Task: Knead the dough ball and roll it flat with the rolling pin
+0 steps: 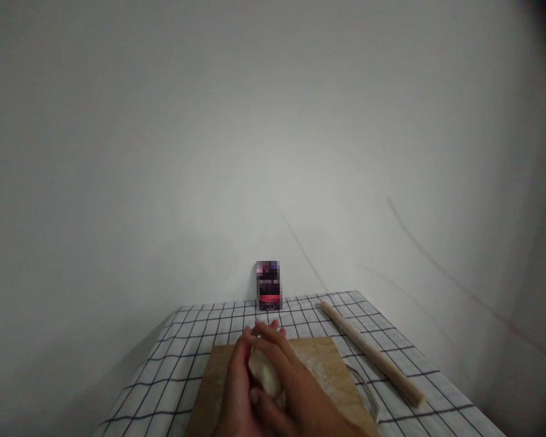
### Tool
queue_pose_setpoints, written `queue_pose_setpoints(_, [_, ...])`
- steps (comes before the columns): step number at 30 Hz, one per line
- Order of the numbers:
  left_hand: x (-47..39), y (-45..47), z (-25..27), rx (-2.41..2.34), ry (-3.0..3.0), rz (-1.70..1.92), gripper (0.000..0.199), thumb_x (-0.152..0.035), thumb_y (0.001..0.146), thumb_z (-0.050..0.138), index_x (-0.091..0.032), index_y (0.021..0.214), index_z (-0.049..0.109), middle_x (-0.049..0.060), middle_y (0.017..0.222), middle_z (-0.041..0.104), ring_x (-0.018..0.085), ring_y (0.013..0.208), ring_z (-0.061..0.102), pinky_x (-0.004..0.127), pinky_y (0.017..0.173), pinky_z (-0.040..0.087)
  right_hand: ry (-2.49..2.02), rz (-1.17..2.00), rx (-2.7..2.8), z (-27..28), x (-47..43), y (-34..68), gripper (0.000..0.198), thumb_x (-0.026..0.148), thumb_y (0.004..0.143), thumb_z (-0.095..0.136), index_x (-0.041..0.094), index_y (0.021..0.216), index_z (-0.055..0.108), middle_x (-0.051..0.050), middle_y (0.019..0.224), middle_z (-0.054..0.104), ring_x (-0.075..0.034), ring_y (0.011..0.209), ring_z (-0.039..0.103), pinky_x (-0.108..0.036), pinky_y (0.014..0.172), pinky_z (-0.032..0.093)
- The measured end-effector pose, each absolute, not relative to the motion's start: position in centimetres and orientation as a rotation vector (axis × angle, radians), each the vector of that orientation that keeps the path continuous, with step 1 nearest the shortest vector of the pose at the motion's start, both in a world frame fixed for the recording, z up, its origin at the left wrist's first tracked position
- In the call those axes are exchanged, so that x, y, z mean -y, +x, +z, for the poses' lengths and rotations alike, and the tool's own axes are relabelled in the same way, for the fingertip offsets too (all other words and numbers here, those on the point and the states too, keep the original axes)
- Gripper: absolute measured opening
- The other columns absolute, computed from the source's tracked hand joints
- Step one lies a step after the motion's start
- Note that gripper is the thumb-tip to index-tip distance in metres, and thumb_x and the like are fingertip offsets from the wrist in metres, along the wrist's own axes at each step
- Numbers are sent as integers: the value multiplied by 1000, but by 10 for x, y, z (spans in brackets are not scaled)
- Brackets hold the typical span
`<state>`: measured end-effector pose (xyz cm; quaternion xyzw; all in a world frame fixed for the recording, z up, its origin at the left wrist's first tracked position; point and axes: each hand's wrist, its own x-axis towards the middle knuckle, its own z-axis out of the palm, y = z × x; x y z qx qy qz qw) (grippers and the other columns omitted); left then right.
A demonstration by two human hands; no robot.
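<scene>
Between my two cupped hands is a pale, smooth lump of dough [264, 371], partly covered by the fingers. My left hand [239, 379] wraps its left side, with the palm turned inward. Over the top and right side curls my right hand [295, 382], its thumb bent across the near side. The fingertips of both hands meet at the far end. Beneath them lies a wooden board [316, 358] dusted with flour. The underside of the dough is hidden, so whether it touches the board cannot be told.
A wooden rolling pin [373, 355] lies slantwise right of the board. A cord-like loop [366, 388] sits at the board's right edge. At the back, a phone-like object with a blurred screen [269, 285] leans on the white wall [273, 152]. A checked cloth [164, 376] covers the table.
</scene>
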<state>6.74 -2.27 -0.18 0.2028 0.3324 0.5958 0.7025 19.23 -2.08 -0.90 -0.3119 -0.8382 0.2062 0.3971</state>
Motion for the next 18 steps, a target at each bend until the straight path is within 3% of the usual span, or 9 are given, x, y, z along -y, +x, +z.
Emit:
queue_pose_setpoints(3, [13, 69, 12, -684, 374, 1299, 52, -48, 102, 48, -11, 135, 64, 17, 129, 74, 32, 126, 68, 45, 112, 50, -812, 598, 2140, -4, 18, 197, 72, 19, 85, 69, 17, 153, 47, -16, 170, 30, -30, 159, 22, -53, 128, 26])
queue_pose_setpoints(7, [7, 65, 14, -643, 434, 1320, 46, -42, 103, 50, -16, 138, 63, 15, 135, 71, 31, 123, 69, 48, 112, 49, -796, 633, 2210, 5, 15, 206, 73, 19, 80, 79, 23, 148, 53, -14, 159, 48, -31, 149, 42, -51, 124, 37])
queue_pose_setpoints(10, [7, 65, 9, -671, 477, 1303, 40, -36, 104, 50, -14, 133, 66, 14, 132, 73, 28, 125, 68, 42, 113, 48, -764, 534, 2152, 1, 12, 208, 71, 22, 79, 82, 26, 145, 56, -12, 152, 55, -34, 143, 50, -50, 119, 43])
queue_pose_setpoints(14, [9, 75, -2, -700, 472, 1235, 37, -35, 105, 49, -11, 122, 71, 13, 113, 79, 27, 112, 73, 36, 101, 55, -755, 449, 1994, -5, 11, 208, 61, 20, 84, 74, 31, 142, 56, -10, 139, 61, -31, 129, 61, -46, 108, 53])
queue_pose_setpoints(18, [11, 82, -13, -697, 507, 1138, 45, -43, 105, 52, -10, 131, 65, 15, 113, 79, 29, 106, 75, 37, 88, 59, -793, 433, 1898, -5, 12, 207, 43, 20, 90, 66, 27, 132, 59, -7, 123, 64, -25, 114, 65, -41, 98, 56])
